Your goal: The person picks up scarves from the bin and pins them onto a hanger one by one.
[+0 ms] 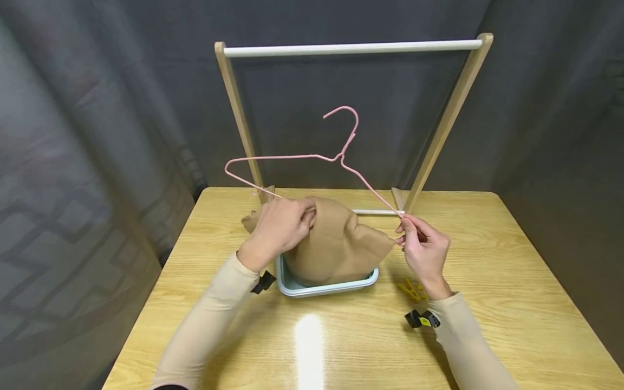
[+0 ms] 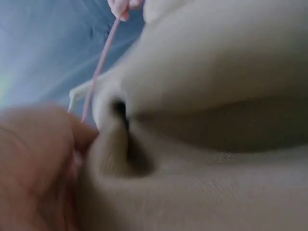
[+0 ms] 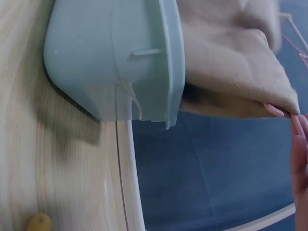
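Note:
Above a pale blue plastic basin [image 1: 327, 291], a brown cloth [image 1: 336, 238] is held up, its lower part inside the basin. My left hand [image 1: 285, 222] grips the cloth's upper edge with bent fingers, close to the left arm of a pink wire hanger [image 1: 368, 187]. At the hanger's right end, my right hand [image 1: 425, 244] pinches the wire, and a corner of the cloth reaches its fingertips. The hanger's hook points up. Cloth hides much of the hanger's lower bar. In the left wrist view, folds of brown cloth [image 2: 216, 159] lie against the left hand [image 2: 38, 163].
Behind the basin stands a wooden rack with a white top rail [image 1: 351, 50] and a low white bar [image 1: 377, 212]. Yellow clothespins [image 1: 411, 290] lie on the wood-grain table [image 1: 487, 271], beneath the right wrist. Dark grey curtains [image 1: 73, 135] surround the table.

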Available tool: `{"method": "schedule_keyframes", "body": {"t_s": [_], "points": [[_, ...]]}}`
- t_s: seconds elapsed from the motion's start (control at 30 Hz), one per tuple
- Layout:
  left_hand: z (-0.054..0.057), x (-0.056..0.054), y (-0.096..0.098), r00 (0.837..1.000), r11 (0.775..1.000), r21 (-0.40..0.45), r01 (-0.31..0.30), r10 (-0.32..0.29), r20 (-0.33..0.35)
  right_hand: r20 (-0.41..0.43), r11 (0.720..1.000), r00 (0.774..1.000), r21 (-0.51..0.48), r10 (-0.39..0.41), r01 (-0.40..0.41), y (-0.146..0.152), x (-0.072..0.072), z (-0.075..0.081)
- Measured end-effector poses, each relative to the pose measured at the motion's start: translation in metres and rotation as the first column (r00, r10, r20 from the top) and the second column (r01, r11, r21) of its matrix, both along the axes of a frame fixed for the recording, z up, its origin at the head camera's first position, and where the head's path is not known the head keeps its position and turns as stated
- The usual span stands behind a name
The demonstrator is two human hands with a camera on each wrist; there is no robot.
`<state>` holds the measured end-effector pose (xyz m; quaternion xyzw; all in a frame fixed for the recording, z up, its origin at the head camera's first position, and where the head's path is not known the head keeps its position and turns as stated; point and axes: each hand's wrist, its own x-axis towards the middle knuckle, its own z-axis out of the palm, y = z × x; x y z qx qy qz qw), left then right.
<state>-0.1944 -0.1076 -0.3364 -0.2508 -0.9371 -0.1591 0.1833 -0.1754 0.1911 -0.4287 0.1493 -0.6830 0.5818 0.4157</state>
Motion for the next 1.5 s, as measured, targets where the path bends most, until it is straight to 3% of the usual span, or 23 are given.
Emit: {"method": "schedule_keyframes", "body": {"t_s": [0.1, 0.17, 0.27, 0.33, 0.43, 0.47, 0.53, 0.6, 0.67, 0.77, 0.83, 0.9, 1.0, 1.03, 1.13, 1.17, 1.2, 1.27, 1.33, 1.37, 1.4, 1.43, 1.5], "points": [[0.001, 0.000, -0.010, 0.980, 0.975, 0.103, -0.197, 0.199, -0.009, 0.000, 0.999, 1.000, -0.029, -0.013, 0.013, 0.000, 0.001, 0.003], [0.003, -0.002, -0.016, 0.967, 0.967, 0.130, -0.219, 0.233, -0.104, 0.003, 0.999, 1.000, -0.037, -0.018, 0.019, 0.001, 0.002, 0.004], [0.008, -0.007, -0.023, 0.967, 0.986, 0.114, -0.118, 0.140, -0.212, 0.010, 1.000, 1.000, -0.009, -0.009, 0.009, 0.001, 0.002, 0.005], [0.011, -0.010, -0.025, 0.970, 0.995, 0.080, -0.056, 0.073, -0.230, 0.010, 1.000, 1.000, 0.015, 0.007, -0.008, 0.001, 0.002, 0.006], [0.010, -0.012, -0.028, 0.974, 0.998, 0.060, -0.015, 0.028, -0.225, 0.010, 0.998, 0.999, 0.047, 0.034, -0.035, -0.001, 0.002, 0.005], [0.009, -0.012, -0.029, 0.980, 0.997, 0.079, 0.016, 0.000, -0.199, 0.010, 0.998, 0.999, 0.052, 0.042, -0.043, -0.001, 0.002, 0.004], [0.007, -0.012, -0.029, 0.992, 0.973, 0.200, 0.114, -0.103, -0.068, 0.008, 0.997, 0.998, 0.058, 0.057, -0.058, -0.002, 0.002, 0.003], [0.005, -0.012, -0.029, 0.979, 0.923, 0.352, 0.155, -0.192, 0.071, 0.003, 0.995, 0.997, 0.063, 0.072, -0.072, -0.002, 0.003, 0.002], [0.005, -0.012, -0.029, 0.961, 0.882, 0.453, 0.130, -0.225, 0.163, -0.005, 0.994, 0.997, 0.072, 0.078, -0.078, -0.001, 0.003, 0.002], [0.005, -0.011, -0.027, 0.949, 0.873, 0.480, 0.085, -0.218, 0.227, -0.019, 0.994, 0.997, 0.083, 0.075, -0.074, 0.000, 0.002, 0.001], [0.005, -0.009, -0.027, 0.963, 0.886, 0.461, 0.056, -0.169, 0.208, -0.022, 0.994, 0.997, 0.086, 0.068, -0.066, 0.001, 0.002, 0.001], [0.005, -0.008, -0.027, 0.974, 0.878, 0.477, 0.025, -0.129, 0.186, -0.023, 0.995, 0.998, 0.085, 0.062, -0.060, 0.000, 0.003, 0.001], [0.003, -0.006, -0.027, 0.991, 0.841, 0.540, -0.048, -0.026, 0.128, -0.023, 0.996, 0.999, 0.077, 0.049, -0.047, 0.000, 0.003, 0.001], [0.002, -0.005, -0.028, 0.993, 0.813, 0.579, -0.060, -0.013, 0.120, -0.021, 0.997, 0.999, 0.071, 0.044, -0.042, 0.000, 0.003, 0.001], [-0.001, -0.003, -0.032, 0.990, 0.673, 0.736, -0.080, -0.034, 0.139, -0.015, 0.999, 0.999, 0.044, 0.031, -0.030, 0.001, 0.004, 0.002], [-0.003, -0.003, -0.034, 0.990, 0.638, 0.765, -0.087, -0.032, 0.139, -0.015, 0.999, 0.999, 0.034, 0.030, -0.029, 0.001, 0.004, 0.003], [-0.005, -0.003, -0.038, 0.989, 0.621, 0.777, -0.104, -0.017, 0.146, -0.015, 0.999, 0.999, 0.024, 0.029, -0.029, 0.001, 0.004, 0.003], [-0.011, -0.002, -0.047, 0.981, 0.638, 0.754, -0.158, 0.014, 0.194, -0.021, 0.999, 0.999, 0.007, 0.033, -0.033, 0.002, 0.005, 0.005], [-0.018, -0.002, -0.059, 0.959, 0.700, 0.681, -0.217, 0.022, 0.283, -0.031, 0.999, 0.999, -0.001, 0.038, -0.039, 0.002, 0.005, 0.006], [-0.021, -0.002, -0.066, 0.938, 0.737, 0.634, -0.235, 0.001, 0.347, -0.036, 0.999, 0.999, -0.001, 0.041, -0.041, 0.003, 0.006, 0.007], [-0.025, -0.003, -0.074, 0.906, 0.773, 0.589, -0.235, -0.046, 0.421, -0.039, 0.999, 0.998, 0.001, 0.045, -0.045, 0.003, 0.007, 0.007], [-0.029, -0.005, -0.081, 0.863, 0.802, 0.554, -0.223, -0.103, 0.495, -0.043, 0.999, 0.998, 0.006, 0.047, -0.047, 0.003, 0.007, 0.008], [-0.038, -0.009, -0.093, 0.750, 0.825, 0.531, -0.192, -0.226, 0.622, -0.048, 0.999, 0.998, 0.021, 0.049, -0.048, 0.004, 0.008, 0.007]]}}
